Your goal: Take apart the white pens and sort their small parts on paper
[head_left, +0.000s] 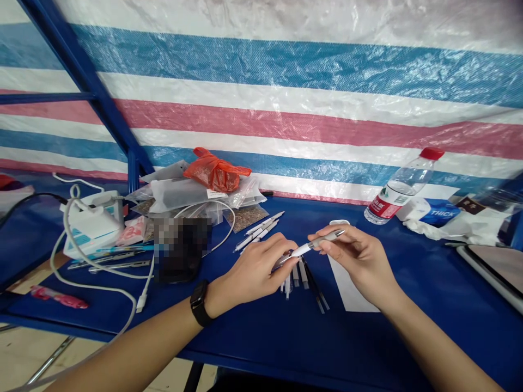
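Table (261, 348) top: deep blue. Behind table, tarp (286, 81) in broad blue, white and faded red stripes, slightly mottled. On table: orange-red bag (214, 171), clear bottle (400, 188) with red cap, white charger (92, 226), white-and-grey pen (316, 242).

Both bare forearms reach in from the bottom of the frame, the left hand (253, 270) at center-left and the right hand (352, 262) just right of center, fingers curled and pinched closed (the two hands nearly meeting mid-frame).
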Available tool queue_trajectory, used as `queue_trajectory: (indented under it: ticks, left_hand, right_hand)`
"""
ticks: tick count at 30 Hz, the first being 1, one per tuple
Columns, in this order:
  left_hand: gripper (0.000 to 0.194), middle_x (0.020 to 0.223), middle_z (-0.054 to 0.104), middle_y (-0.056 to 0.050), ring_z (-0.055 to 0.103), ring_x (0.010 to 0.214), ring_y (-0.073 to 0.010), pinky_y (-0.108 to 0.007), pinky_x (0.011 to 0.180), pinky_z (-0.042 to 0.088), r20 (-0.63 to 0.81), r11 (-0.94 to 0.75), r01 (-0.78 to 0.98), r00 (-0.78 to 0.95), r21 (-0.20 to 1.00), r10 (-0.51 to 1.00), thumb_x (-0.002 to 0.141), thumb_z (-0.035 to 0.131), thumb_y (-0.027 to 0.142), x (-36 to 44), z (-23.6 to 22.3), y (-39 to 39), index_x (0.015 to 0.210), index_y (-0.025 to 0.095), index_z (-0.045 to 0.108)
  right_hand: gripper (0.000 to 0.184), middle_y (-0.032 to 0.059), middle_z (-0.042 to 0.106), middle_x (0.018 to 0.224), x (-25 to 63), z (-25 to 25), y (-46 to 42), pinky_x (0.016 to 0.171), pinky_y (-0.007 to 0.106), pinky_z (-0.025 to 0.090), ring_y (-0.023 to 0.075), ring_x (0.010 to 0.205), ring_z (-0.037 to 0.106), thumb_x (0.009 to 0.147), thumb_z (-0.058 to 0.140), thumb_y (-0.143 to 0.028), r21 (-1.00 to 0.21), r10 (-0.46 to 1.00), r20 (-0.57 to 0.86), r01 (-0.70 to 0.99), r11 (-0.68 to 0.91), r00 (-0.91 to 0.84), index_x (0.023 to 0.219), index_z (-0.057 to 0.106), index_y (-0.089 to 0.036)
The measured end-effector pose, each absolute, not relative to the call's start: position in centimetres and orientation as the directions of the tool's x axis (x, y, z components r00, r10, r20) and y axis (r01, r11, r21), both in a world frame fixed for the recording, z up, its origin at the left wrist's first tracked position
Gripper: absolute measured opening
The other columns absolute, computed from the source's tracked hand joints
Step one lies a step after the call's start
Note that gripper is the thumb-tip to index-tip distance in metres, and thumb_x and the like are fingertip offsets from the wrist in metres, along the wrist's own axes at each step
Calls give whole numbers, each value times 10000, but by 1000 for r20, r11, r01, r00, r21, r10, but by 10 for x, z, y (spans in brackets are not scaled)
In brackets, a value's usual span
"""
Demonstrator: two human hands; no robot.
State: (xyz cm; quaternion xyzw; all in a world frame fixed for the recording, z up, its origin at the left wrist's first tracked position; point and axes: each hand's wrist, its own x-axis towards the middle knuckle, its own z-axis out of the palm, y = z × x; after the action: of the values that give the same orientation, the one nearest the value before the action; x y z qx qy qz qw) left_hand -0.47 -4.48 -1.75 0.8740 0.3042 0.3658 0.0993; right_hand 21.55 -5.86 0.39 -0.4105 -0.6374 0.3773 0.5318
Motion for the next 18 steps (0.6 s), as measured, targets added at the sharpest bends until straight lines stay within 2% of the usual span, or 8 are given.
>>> queue_trajectory:
  ticks: [2, 4, 6, 8, 10, 12, 15, 18]
  left_hand:
    - [207, 873, 666, -17, 568, 630, -109, -238, 587, 421, 587, -803, 461, 551, 378, 593, 1058, 437, 299, -5, -19, -43, 1014, 196, 611]
    - [191, 886, 673, -19, 582, 645, -113, -240, 590, 426, 605, -816, 456, 553, 356, 573, 1056, 450, 296, -4, -20, -43, 1005, 197, 606]
    - [163, 895, 679, -20, 595, 654, -117, -239, 579, 419, 629, -826, 452, 546, 336, 554, 1048, 467, 276, -2, -20, -43, 994, 199, 600]
    - [147, 890, 680, -17, 597, 644, -117, -238, 563, 408, 641, -828, 455, 536, 328, 549, 1046, 470, 259, 0, -19, -44, 993, 199, 593]
    - [148, 851, 671, -4, 579, 604, -113, -239, 551, 398, 633, -817, 467, 530, 338, 565, 1052, 459, 256, 0, -19, -45, 1002, 199, 587]
    - [138, 803, 656, 15, 553, 557, -106, -242, 540, 385, 606, -797, 482, 526, 365, 596, 1055, 453, 251, 0, -20, -44, 1018, 198, 575]
    - [123, 803, 657, 20, 566, 558, -114, -252, 547, 380, 556, -766, 504, 531, 398, 639, 1053, 438, 239, -2, -21, -43, 1034, 199, 552]
    - [164, 902, 679, -13, 627, 666, -143, -269, 609, 414, 493, -747, 515, 562, 421, 665, 1063, 390, 254, -4, -20, -44, 1083, 197, 542]
  right_hand:
    - [310, 81, 809, 885, 214, 6, -59, 748, 363, 649, 231, 773, 770, 806, 821, -495, -917, 928, 361, 147, 371, -92, 912, 759, -210]
    - [348, 63, 779, 752, 211, 8, -60, 638, 327, 613, 219, 676, 738, 782, 821, -538, -913, 934, 350, 199, 357, -67, 803, 719, -206]
    - [432, 15, 672, 555, 208, 10, -61, 508, 281, 517, 173, 515, 635, 779, 801, -583, -910, 946, 324, 268, 317, -20, 652, 615, -214]
    - [538, -19, 542, 442, 207, 11, -63, 448, 261, 422, 131, 427, 503, 810, 745, -637, -904, 955, 298, 324, 278, 12, 557, 514, -222]
    - [597, -18, 501, 441, 207, 12, -63, 452, 261, 394, 124, 440, 459, 840, 676, -692, -897, 954, 300, 344, 277, 15, 522, 492, -221]
    - [570, -8, 537, 499, 209, 14, -61, 485, 263, 428, 134, 489, 500, 838, 669, -705, -901, 949, 316, 314, 298, 6, 567, 549, -218]
    - [435, 0, 618, 602, 212, 16, -58, 535, 271, 499, 149, 551, 579, 795, 768, -622, -914, 944, 331, 247, 322, -8, 700, 640, -216]
    - [343, 31, 697, 717, 213, 13, -56, 615, 296, 568, 173, 643, 652, 779, 819, -530, -901, 925, 379, 220, 374, -21, 738, 688, -215]
